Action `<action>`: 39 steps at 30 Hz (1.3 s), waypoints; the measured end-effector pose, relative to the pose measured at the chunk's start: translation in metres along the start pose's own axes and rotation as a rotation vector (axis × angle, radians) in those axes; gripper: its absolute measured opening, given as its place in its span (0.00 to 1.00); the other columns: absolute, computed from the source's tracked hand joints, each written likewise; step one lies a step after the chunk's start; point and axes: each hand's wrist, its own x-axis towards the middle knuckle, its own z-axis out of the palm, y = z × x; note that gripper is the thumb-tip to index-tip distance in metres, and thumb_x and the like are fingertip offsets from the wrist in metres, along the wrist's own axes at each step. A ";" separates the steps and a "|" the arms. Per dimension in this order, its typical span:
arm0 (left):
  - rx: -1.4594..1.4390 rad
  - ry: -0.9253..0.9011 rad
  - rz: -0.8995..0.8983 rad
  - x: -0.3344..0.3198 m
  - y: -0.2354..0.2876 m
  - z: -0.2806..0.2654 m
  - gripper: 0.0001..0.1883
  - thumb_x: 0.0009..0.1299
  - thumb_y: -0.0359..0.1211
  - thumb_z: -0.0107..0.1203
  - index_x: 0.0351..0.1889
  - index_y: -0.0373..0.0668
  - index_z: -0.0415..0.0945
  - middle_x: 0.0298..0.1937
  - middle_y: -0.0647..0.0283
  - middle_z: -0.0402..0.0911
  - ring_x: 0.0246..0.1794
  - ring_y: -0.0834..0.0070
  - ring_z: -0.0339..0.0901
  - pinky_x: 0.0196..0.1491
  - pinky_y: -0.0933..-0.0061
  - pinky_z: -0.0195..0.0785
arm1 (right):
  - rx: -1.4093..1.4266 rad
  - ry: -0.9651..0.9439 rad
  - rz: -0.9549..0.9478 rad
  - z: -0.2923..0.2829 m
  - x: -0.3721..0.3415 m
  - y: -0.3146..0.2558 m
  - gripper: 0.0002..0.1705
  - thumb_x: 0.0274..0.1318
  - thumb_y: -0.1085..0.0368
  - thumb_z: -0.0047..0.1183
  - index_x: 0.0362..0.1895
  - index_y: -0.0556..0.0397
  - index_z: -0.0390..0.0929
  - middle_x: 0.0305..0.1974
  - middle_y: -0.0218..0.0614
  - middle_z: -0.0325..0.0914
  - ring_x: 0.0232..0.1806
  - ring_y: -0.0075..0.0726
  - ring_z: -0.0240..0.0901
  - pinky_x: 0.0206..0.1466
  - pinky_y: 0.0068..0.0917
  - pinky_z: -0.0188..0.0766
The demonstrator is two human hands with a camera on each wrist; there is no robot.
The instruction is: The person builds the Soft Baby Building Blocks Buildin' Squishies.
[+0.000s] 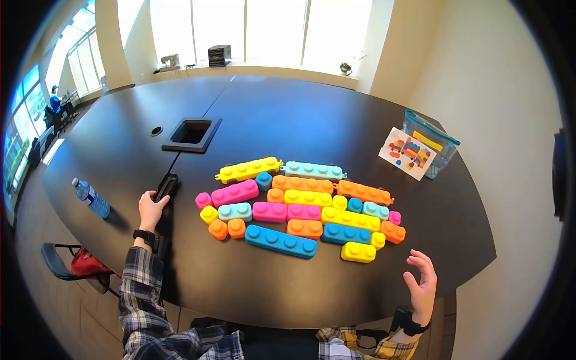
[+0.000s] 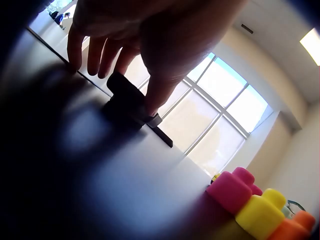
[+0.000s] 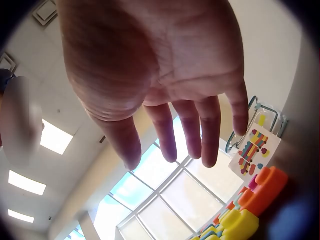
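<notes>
Left hand [image 1: 152, 210] pinching black object [image 1: 167, 186] on desk [image 1: 282, 117]; right hand [image 1: 423, 285] loosely curved, holding nothing, near colored blocks [image 1: 303, 212]

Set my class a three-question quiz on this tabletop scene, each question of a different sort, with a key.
1. True or false: the right hand is gripping a block.
2. Which thing stands in front of the clear bag: A) water bottle, B) picture card, C) chair?
3. Which hand touches the black object?

Key: 1. False; it is empty. 2. B. 3. The left hand.
</notes>
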 end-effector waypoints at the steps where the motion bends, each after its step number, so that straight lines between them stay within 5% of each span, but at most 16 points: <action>1: 0.030 0.046 0.064 -0.001 -0.001 0.000 0.34 0.61 0.43 0.77 0.59 0.31 0.79 0.54 0.47 0.85 0.55 0.52 0.81 0.60 0.57 0.73 | -0.028 -0.006 0.001 0.000 -0.001 -0.001 0.22 0.57 0.61 0.70 0.53 0.57 0.83 0.64 0.43 0.80 0.62 0.44 0.78 0.68 0.39 0.71; 4: -0.087 0.125 0.166 -0.007 0.048 -0.032 0.35 0.66 0.43 0.75 0.65 0.33 0.75 0.64 0.47 0.80 0.63 0.50 0.76 0.67 0.55 0.69 | -0.222 0.039 -0.049 0.001 0.001 -0.010 0.22 0.56 0.62 0.70 0.53 0.56 0.83 0.64 0.44 0.80 0.64 0.49 0.77 0.69 0.41 0.71; 10: -0.325 0.134 0.234 -0.090 0.152 -0.107 0.07 0.71 0.32 0.67 0.42 0.40 0.82 0.38 0.65 0.87 0.40 0.70 0.82 0.44 0.69 0.68 | -0.417 0.205 -0.146 0.011 0.014 -0.010 0.22 0.58 0.65 0.69 0.55 0.56 0.82 0.63 0.44 0.81 0.67 0.54 0.76 0.71 0.44 0.70; 13: -0.370 0.114 0.253 -0.126 0.159 -0.105 0.03 0.71 0.26 0.65 0.38 0.38 0.82 0.36 0.61 0.85 0.36 0.69 0.81 0.42 0.69 0.71 | -0.459 0.207 -0.234 0.022 0.022 -0.007 0.22 0.57 0.68 0.69 0.56 0.55 0.82 0.62 0.44 0.82 0.67 0.55 0.76 0.72 0.45 0.69; 31: -0.412 0.005 0.242 -0.159 0.182 -0.096 0.03 0.73 0.24 0.64 0.41 0.33 0.82 0.37 0.60 0.85 0.37 0.75 0.81 0.43 0.75 0.74 | -0.344 0.115 -0.254 0.043 0.025 -0.006 0.24 0.54 0.68 0.71 0.56 0.55 0.82 0.59 0.42 0.84 0.64 0.54 0.78 0.69 0.44 0.73; 36: -0.557 -0.040 0.274 -0.100 0.198 -0.095 0.06 0.71 0.25 0.65 0.44 0.35 0.83 0.40 0.61 0.87 0.36 0.75 0.83 0.41 0.75 0.74 | -0.284 0.079 -0.241 0.048 0.031 -0.007 0.24 0.54 0.67 0.71 0.56 0.55 0.82 0.60 0.42 0.84 0.63 0.53 0.78 0.69 0.44 0.73; 39: -0.542 -0.274 0.305 -0.044 0.222 -0.071 0.14 0.70 0.27 0.66 0.52 0.37 0.82 0.40 0.62 0.87 0.41 0.74 0.85 0.43 0.72 0.76 | -0.312 0.044 -0.268 0.054 0.036 -0.009 0.24 0.54 0.66 0.71 0.56 0.55 0.83 0.59 0.42 0.84 0.63 0.55 0.78 0.70 0.45 0.71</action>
